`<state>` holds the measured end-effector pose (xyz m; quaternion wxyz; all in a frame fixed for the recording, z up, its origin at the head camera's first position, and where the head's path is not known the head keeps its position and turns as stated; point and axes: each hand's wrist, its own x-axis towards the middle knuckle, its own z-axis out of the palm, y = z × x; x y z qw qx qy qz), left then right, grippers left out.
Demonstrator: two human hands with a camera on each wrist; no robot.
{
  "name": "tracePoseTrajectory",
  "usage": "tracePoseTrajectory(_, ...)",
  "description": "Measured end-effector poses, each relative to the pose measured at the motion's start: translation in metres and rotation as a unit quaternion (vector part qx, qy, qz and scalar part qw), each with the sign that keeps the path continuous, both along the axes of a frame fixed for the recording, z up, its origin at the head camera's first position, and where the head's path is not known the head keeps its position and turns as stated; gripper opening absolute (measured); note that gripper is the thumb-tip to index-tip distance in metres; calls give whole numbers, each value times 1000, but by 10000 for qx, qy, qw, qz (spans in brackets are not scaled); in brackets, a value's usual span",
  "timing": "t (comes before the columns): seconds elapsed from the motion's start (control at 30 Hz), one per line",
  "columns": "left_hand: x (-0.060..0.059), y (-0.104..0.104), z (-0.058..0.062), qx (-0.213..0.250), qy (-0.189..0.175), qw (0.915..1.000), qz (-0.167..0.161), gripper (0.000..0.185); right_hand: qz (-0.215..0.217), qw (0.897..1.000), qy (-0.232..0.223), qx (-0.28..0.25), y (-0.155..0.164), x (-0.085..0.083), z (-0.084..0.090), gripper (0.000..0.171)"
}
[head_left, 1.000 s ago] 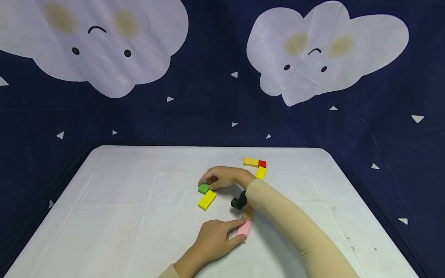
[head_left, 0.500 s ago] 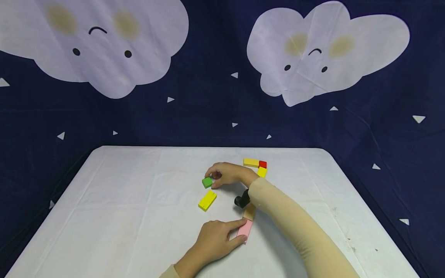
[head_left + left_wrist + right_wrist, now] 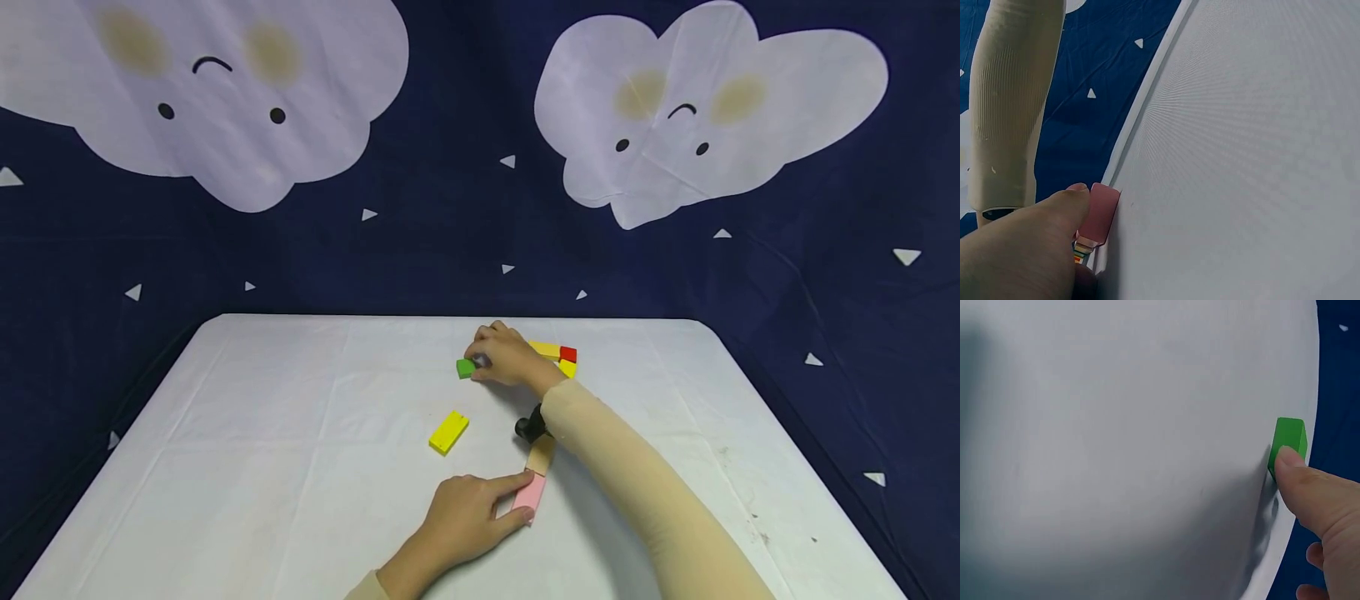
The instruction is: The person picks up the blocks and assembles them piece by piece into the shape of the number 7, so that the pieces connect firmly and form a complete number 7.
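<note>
Pinched in the right hand (image 3: 504,360), a green block (image 3: 465,367) is held above the table (image 3: 262,433); a pink block (image 3: 528,492) is gripped by the left hand (image 3: 465,517).

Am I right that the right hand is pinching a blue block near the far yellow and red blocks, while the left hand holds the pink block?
Not quite: the block in the right hand is green, not blue. The head view shows the green block at its fingertips, and the right wrist view confirms the colour. The rest holds: the yellow block and red block lie close by, and the left hand holds the pink block.
</note>
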<state>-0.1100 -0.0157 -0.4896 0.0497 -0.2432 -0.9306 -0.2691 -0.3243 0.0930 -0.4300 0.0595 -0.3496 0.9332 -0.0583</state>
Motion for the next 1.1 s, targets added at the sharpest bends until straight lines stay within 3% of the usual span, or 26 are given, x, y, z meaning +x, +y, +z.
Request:
tracePoseTrajectory(0.23, 0, 1, -1, -5, 4, 10000, 12, 44, -444, 9987, 164, -191, 17, -12, -5, 34)
tracePoseTrajectory(0.5, 1, 2, 1, -59, -6, 10000, 76, 44, -1005, 9944, -132, -295, 36, -20, -4, 37)
tracePoseTrajectory(1.1, 0, 2, 3, -100, -116, 9998, 95, 45, -1294, 9907, -321, -263, 57, -26, -6, 37)
